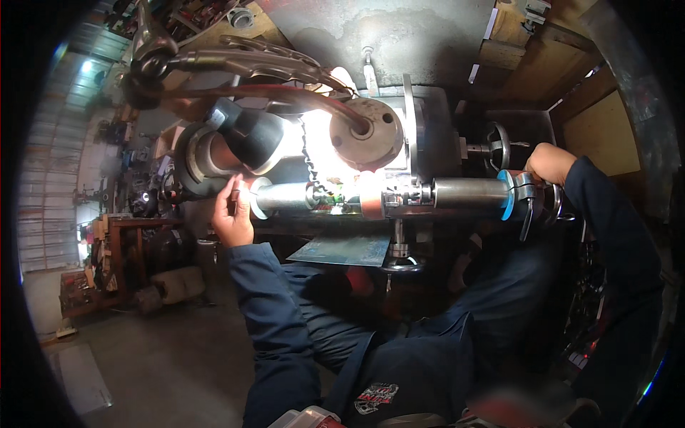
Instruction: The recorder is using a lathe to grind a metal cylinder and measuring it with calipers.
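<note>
Cylindrical metal assembly (372, 196) lies between the hands (232, 217).

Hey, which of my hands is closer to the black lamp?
Left. Your left hand is just below the black lamp in the view; your right hand is far off to its right, near the small metal lever.

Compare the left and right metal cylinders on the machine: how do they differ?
Length: the right cylinder looks longer in view than the left cylinder.
Disc: the right cylinder has a bright blue disc at its right end; the left cylinder a paler disc at its left end.
Hands: the left hand is by the left cylinder's outer end, the right hand by the right cylinder's.
Shared: both are silvery and lie roughly in line.
</note>
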`<act>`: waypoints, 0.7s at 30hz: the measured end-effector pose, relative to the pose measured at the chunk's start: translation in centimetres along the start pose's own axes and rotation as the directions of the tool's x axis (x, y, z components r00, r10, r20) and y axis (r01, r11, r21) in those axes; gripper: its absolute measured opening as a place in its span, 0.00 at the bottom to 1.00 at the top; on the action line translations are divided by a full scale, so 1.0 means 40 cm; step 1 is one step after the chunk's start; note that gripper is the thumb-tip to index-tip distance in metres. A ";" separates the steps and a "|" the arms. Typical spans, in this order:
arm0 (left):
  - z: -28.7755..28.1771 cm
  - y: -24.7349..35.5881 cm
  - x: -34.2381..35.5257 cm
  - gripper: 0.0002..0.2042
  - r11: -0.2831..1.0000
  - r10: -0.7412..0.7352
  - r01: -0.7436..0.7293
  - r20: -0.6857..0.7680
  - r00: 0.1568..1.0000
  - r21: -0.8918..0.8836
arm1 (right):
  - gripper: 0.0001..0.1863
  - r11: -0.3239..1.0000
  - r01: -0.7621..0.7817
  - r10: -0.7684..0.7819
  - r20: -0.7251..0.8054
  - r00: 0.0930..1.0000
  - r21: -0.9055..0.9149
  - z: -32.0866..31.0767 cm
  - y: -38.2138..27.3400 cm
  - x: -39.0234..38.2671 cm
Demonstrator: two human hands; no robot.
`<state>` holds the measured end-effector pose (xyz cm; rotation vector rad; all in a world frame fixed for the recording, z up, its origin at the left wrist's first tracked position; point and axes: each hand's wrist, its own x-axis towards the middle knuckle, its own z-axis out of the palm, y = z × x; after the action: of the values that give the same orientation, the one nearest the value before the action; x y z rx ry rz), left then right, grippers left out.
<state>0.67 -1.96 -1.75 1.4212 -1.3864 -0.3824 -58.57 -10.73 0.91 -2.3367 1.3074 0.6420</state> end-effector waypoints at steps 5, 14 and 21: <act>0.002 -0.014 -0.001 0.17 1.000 -0.009 0.009 0.044 0.999 0.006 | 0.09 0.999 0.010 -0.010 0.013 1.000 0.044 0.020 0.028 0.000; -0.013 -0.014 -0.002 0.16 1.000 -0.007 0.007 0.023 1.000 -0.015 | 0.15 0.717 -0.180 0.603 -0.471 0.644 0.673 0.068 -0.158 -0.119; -0.015 -0.005 0.003 0.16 0.999 -0.024 0.026 0.047 0.999 -0.031 | 0.23 0.842 -0.036 0.529 -0.814 0.239 0.538 0.198 -0.287 -0.168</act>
<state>1.30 -1.84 -1.62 1.4123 -1.3951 -0.4544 -53.37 3.76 -0.57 -2.0016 2.0986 -1.1837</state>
